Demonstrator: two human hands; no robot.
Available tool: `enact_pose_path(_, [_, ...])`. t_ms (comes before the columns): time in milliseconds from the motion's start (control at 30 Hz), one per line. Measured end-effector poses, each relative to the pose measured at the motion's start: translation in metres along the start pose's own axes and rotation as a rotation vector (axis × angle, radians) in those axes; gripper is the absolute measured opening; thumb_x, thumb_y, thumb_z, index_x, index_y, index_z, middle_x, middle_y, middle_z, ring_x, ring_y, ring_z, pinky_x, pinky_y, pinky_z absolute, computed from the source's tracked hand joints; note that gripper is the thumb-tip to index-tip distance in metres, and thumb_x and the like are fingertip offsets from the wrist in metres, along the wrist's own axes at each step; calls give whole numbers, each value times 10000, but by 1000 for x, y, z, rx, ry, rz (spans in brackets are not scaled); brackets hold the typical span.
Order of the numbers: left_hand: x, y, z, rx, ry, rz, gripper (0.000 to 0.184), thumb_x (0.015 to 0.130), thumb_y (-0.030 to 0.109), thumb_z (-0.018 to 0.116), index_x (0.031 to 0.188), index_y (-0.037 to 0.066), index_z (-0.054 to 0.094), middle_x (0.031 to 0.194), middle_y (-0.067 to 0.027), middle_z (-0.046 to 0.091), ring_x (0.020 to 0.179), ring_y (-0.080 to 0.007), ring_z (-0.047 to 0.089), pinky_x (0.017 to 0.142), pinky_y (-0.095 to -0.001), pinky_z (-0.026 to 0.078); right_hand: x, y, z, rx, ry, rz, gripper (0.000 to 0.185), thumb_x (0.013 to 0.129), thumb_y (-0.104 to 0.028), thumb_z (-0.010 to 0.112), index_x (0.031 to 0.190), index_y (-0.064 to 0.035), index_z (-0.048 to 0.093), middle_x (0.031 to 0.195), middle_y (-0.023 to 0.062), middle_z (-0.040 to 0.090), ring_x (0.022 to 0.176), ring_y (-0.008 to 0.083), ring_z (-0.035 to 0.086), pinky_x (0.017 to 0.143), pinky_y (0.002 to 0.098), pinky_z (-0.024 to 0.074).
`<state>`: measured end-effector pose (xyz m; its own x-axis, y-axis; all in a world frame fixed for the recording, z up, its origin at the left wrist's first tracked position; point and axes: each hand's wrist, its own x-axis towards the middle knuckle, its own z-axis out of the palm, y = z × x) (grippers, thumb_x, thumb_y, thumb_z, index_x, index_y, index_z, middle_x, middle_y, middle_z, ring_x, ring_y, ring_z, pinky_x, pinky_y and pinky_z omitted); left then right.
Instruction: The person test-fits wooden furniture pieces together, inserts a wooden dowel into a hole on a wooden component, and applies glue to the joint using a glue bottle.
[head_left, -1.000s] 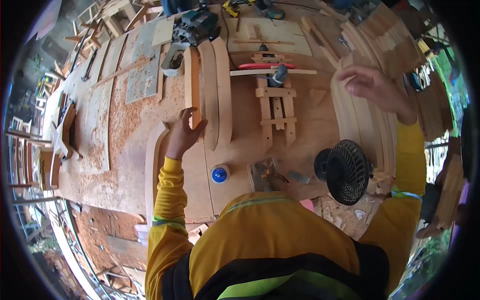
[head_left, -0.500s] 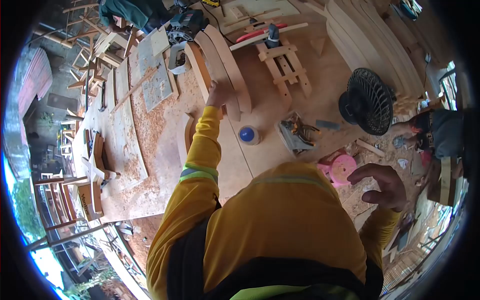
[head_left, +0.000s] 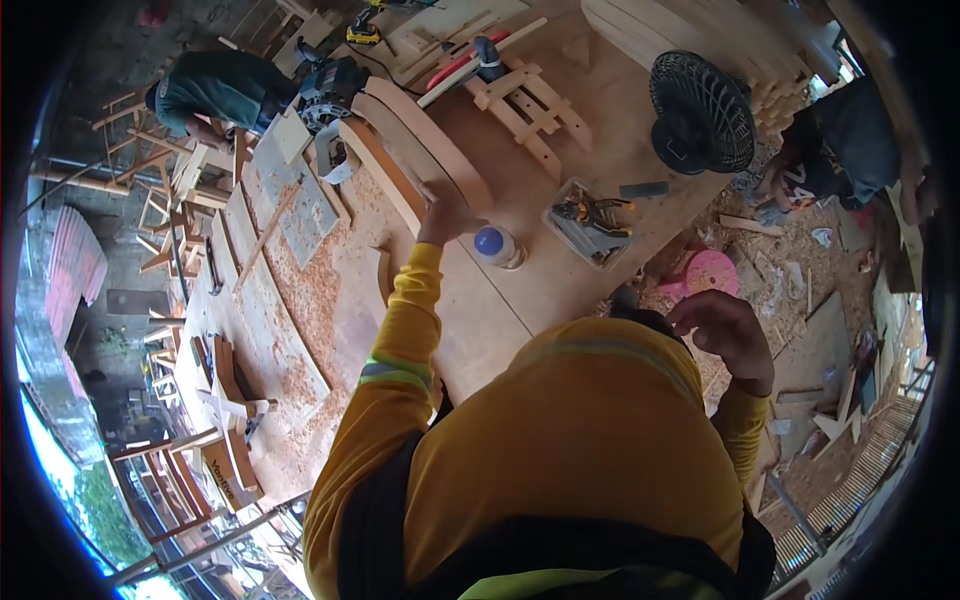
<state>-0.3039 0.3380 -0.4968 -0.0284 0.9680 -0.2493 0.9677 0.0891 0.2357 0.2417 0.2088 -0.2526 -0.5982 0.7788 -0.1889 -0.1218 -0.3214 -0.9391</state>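
My left hand (head_left: 446, 214) reaches out over the worktable and is closed at the near end of a curved wooden piece (head_left: 385, 165). Another curved wooden piece (head_left: 425, 135) lies close along its right side. Just right of that hand stands a clear jar with a blue lid (head_left: 489, 241). My right hand (head_left: 728, 335) hangs in the air off the table, fingers bent and apart, holding nothing. Below it on the floor side is a pink stool (head_left: 710, 272).
A tray of tools (head_left: 588, 222) and a black fan (head_left: 702, 112) stand to the right. A power tool (head_left: 330, 90) sits at the far end, beside a person in green (head_left: 215, 90). Another person (head_left: 845, 140) is at right. Sawdust and boards (head_left: 270, 290) cover the left side.
My view has turned, so the table appears rotated and the fan higher up. My left hand stays at the curved pieces, now nearer the jar. My right hand remains raised and empty.
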Motion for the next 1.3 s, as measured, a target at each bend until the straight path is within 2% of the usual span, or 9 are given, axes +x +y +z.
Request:
enact_pose_path(167, [-33,55,-14,469,140,-24,657,905,435,633,1215,-139,557,1257,-327,568,1255,-465,478,1081,-607,245,-6,6,10,15,-58,-53,298,933,-36,670,1227,6,643,1153,78,696,1069,147,654,960,304,511])
enact_pose_path(300, [-53,30,-61,-546,-68,-76,211,841,192,683,844,-19,685,839,-172,678,881,-218,658,749,-387,494,-20,11,-6,-140,-1,-111,295,944,-49,671,1236,-14,649,1153,54,695,1059,124,641,940,283,507])
enact_pose_path(367, [-74,27,-85,-1023,85,-159,130,814,122,693,780,-2,710,758,-124,700,780,-163,693,661,-322,555,-21,12,-14,-110,39,-72,252,955,-59,665,1203,-21,676,1135,48,706,1067,133,643,948,299,509])
enact_pose_path(433, [-91,37,-102,-1422,346,-387,145,802,124,699,834,-17,701,805,-106,693,757,-180,671,671,-308,553,-19,10,-18,-125,26,-67,231,960,-73,667,1185,-23,689,1118,42,710,1067,135,641,952,306,507])
enact_pose_path(633, [-130,6,-87,-1175,673,-279,193,801,108,679,959,5,641,823,-27,617,680,-144,569,634,-278,486,-4,-5,-32,-190,-106,-55,249,986,-127,659,1212,-25,667,1135,28,691,1089,113,612,962,291,486])
enact_pose_path(800, [-220,105,-125,-1016,743,-237,194,786,91,673,949,19,597,728,-3,529,603,-86,488,508,-271,394,21,-16,-39,-165,-210,-58,247,988,-172,666,1193,-35,666,1124,11,684,1074,88,603,969,279,476])
enact_pose_path(900, [-260,141,-122,-973,864,-310,412,757,13,687,1156,5,589,826,-30,625,686,-118,585,594,-265,481,48,-19,-39,-203,-321,-59,246,985,-181,672,1182,-34,665,1123,15,678,1073,95,602,969,279,474])
enact_pose_path(1033, [-298,226,-141,-1013,906,-312,448,731,-1,702,1152,-14,550,849,-69,627,698,-150,605,606,-298,500,84,-14,-20,-193,-488,-47,275,977,-208,689,1183,-29,654,1123,19,677,1062,97,601,956,280,480])
enact_pose_path(1300, [-303,253,-84,-761,868,-97,615,701,59,776,1236,-15,482,916,-114,631,749,-234,626,681,-347,537,115,-21,60,-111,-566,-417,787,895,-352,792,1487,-36,380,1420,136,490,1358,258,450,1152,423,361])
